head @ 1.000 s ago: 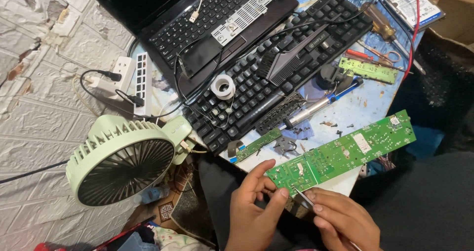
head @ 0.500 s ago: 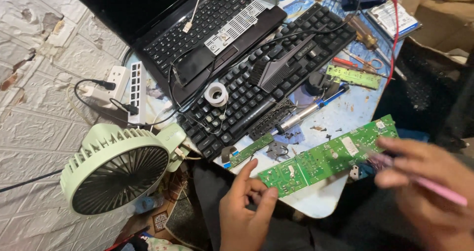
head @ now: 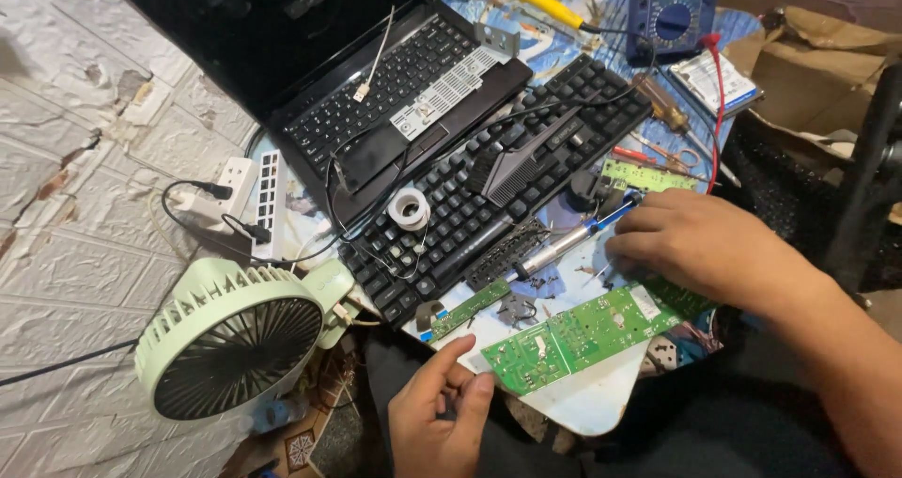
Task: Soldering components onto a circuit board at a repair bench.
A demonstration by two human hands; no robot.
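**Two hands at a green circuit board on a crowded surface**

A long green circuit board (head: 587, 332) lies slanted in the lower middle of the frame, on the pale near edge of the surface (head: 583, 403). The left hand (head: 442, 417), at the bottom centre, has its thumb against the board's lower left end, its other fingers curled loosely beneath; its grip pinches nothing else. The right hand (head: 700, 248) comes in from the right edge and rests palm down over the board's upper right end. Its fingers are bent toward the blue-handled soldering iron (head: 573, 238), which lies just above the board; whether they close on anything cannot be told.

Just left of the board lies a narrow green board strip (head: 468, 309). Above it, a black keyboard (head: 498, 187) stretches across the middle of the frame with a roll of solder wire (head: 410, 207) on its keys. An open black laptop (head: 376, 93) fills the upper left. A pale green fan (head: 235, 346) stands at lower left, a white power strip (head: 268, 201) just above it. A blue multimeter (head: 672, 13) sits at the top right, a yellow-handled screwdriver (head: 545, 3) to its left.
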